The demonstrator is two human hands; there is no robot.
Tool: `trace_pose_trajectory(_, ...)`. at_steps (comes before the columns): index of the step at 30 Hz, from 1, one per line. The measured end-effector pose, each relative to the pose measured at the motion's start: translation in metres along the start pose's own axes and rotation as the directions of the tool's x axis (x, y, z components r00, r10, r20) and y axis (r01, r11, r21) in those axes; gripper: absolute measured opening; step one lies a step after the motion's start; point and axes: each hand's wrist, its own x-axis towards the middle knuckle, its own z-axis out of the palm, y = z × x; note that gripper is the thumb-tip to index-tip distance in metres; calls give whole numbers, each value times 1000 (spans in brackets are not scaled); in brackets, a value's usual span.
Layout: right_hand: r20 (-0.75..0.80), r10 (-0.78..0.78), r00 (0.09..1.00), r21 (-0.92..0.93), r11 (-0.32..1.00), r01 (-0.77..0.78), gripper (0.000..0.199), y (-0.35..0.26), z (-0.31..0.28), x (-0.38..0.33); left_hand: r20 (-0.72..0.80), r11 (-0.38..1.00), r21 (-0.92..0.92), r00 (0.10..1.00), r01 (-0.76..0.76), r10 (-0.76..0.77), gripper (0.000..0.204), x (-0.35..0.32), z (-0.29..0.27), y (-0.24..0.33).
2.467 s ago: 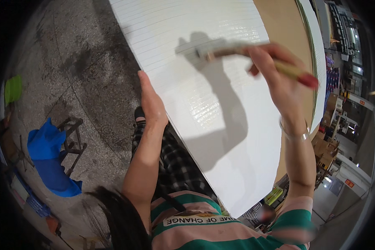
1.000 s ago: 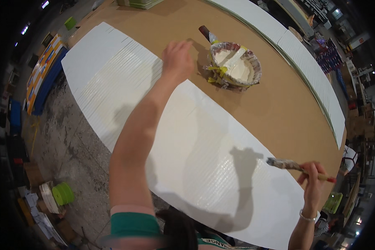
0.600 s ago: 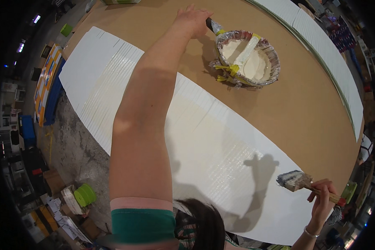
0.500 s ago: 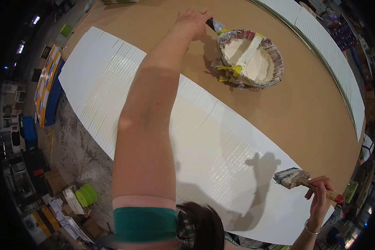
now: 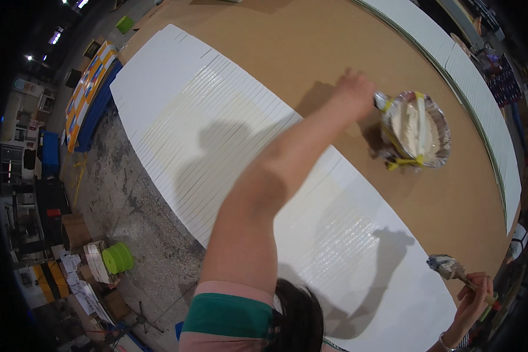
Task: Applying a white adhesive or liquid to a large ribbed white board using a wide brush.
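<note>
- From my remote seat I see a stained grey floor [image 5: 123,193] on the left, running beneath everything.
- Over it stands a broad table with a brown top [image 5: 463,205].
- A long white sheet [image 5: 152,88], scored into narrow strips, lies diagonally on the table, its left edge beside the floor; I make out glossy patches near its two ends and a shadow across the lower one.
- Along the far right edge of the table I see a curved stack of white strips [image 5: 446,61].
- To the left of the sheet stands a blue stack with an orange-and-white patterned top [image 5: 88,97].
- The pan [image 5: 446,132], lined with crinkled clear film, sits on the brown top to the right of the sheet, apart from it. Cream paste [image 5: 431,144] fills its bottom.
- The brush [image 5: 449,267] is at the lower right, its coated bristles over the sheet's right edge; I cannot tell whether they touch.
- The left hand [image 5: 356,94] grasps the pan's handle, its fingers wrapped over the end.
- The right hand [image 5: 474,300] grips the brush by its wooden handle.
- A pale flat bar [image 5: 422,117] spans the pan's mouth.
- A yellow tie [image 5: 408,161] hangs at the pan's near side.
- A bracelet [image 5: 447,345] circles the right wrist.
</note>
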Motion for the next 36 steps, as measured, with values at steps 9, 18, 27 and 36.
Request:
trace_pose_trajectory(9, -122, -102, 987, 21, 994, 105, 20, 8, -64, -9, -133, 936, -346, 991, -61, 15, 20, -44, 64, 155)
trace_pose_trajectory(18, -339, -54, 939, 140, 984, 107, 30, 69, -225, -54, -14, 906, -424, 1000, 0, -6, 25, -94, 100, 331)
trace_pose_trajectory(27, -508, -19, 861, 390, 886, 250, 27, 150, -377, -36, -60, 920, -378, 994, -107, 91, 22, -143, 146, 520)
trace_pose_trajectory(36, -566, -40, 823, 273, 933, 233, 30, 116, -328, 57, 134, 892, -423, 962, -160, 236, 26, -113, 90, 484)
